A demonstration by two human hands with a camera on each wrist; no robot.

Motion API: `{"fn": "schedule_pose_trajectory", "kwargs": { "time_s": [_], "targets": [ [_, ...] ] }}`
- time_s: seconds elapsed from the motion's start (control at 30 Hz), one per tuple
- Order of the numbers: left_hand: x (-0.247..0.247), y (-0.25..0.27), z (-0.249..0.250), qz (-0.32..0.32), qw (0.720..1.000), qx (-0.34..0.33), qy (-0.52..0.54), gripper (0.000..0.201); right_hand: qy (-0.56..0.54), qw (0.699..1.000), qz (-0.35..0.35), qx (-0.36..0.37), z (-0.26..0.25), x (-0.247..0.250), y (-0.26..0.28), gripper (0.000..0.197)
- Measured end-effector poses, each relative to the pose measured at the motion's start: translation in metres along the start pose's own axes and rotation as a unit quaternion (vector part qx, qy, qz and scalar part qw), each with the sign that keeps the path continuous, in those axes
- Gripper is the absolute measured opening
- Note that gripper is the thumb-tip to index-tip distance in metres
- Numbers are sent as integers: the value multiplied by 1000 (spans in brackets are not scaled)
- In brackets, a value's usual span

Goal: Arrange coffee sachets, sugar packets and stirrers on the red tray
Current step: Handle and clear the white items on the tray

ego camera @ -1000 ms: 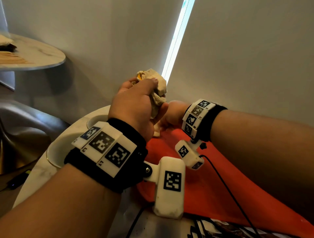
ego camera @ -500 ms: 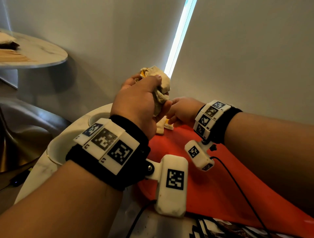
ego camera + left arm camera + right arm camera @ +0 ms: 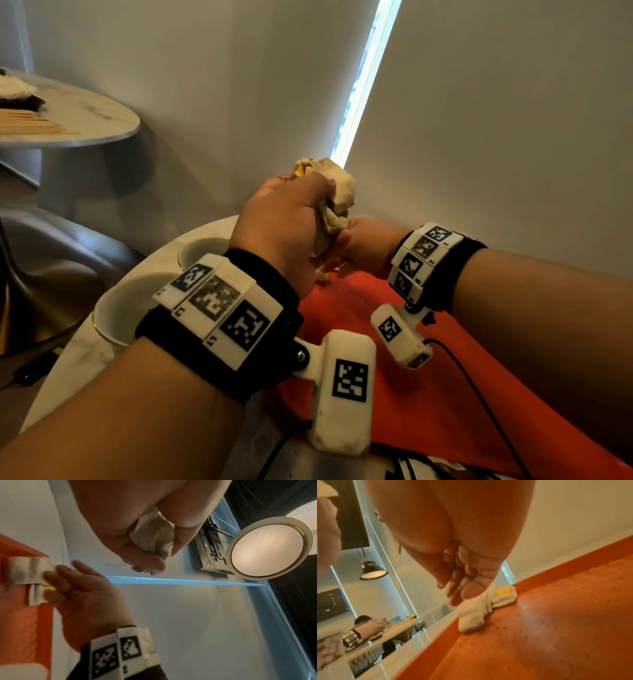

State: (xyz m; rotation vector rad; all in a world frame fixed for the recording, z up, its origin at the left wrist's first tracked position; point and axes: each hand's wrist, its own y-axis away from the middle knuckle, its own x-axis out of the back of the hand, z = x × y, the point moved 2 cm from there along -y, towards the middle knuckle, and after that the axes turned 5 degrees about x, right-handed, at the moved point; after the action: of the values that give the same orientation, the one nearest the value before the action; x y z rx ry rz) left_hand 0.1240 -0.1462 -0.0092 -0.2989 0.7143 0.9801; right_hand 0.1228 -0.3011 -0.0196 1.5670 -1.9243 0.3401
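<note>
My left hand (image 3: 284, 222) is raised over the far corner of the red tray (image 3: 428, 394) and grips a crumpled bundle of beige sachets (image 3: 339, 192), which the left wrist view shows squeezed between thumb and fingers (image 3: 154, 538). Just beneath it, my right hand (image 3: 363, 246) reaches down to the tray's corner. Its fingertips (image 3: 462, 596) pinch the end of a white packet (image 3: 471, 615) that lies on the tray. A second packet with a yellow label (image 3: 505, 595) lies against it at the rim. In the head view these packets are mostly hidden by my hands.
Two white cups (image 3: 116, 315) (image 3: 202, 246) stand on the marble table (image 3: 68, 370) left of the tray. A wall rises close behind. Wooden stirrers (image 3: 27, 125) lie on another round table at far left. A black cable (image 3: 479, 394) crosses the tray. Another person sits far off (image 3: 363, 626).
My right hand has drifted a little right, then back under the left hand at the tray's far corner. The left hand keeps its grip on the bundle.
</note>
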Motion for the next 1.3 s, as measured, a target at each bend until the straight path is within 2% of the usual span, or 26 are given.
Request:
{"fn": "schedule_pose_trajectory", "kwargs": {
  "time_s": [0.1, 0.2, 0.3, 0.47, 0.6, 0.7, 1.0, 1.3],
  "targets": [
    [-2, 1, -2, -21, 1000, 0, -20, 34, -57, 991, 103, 64, -6, 16, 9, 11],
    [-2, 0, -3, -26, 999, 1, -34, 35, -155, 972, 143, 104, -11, 28, 12, 23],
    [-3, 1, -3, -27, 999, -2, -40, 26, -208, 965, 108, 116, -22, 35, 23, 30],
    [-1, -3, -6, -32, 998, -6, -45, 27, -235, 955, -19, 181, -40, 42, 42, 56],
    [1, -6, -8, -47, 998, -8, -51, 35, -210, 953, -14, 219, -42, 36, 48, 17],
    [1, -7, -10, -45, 998, 0, -45, 38, -228, 948, -7, 222, -38, 34, 49, 18],
    [1, -8, -9, -22, 999, -3, -32, 31, -265, 940, 5, 213, -30, 36, 49, 25],
    [2, -5, -8, 2, 1000, 5, -22, 26, -249, 945, 23, 210, -25, 46, 55, 12]
  ]
}}
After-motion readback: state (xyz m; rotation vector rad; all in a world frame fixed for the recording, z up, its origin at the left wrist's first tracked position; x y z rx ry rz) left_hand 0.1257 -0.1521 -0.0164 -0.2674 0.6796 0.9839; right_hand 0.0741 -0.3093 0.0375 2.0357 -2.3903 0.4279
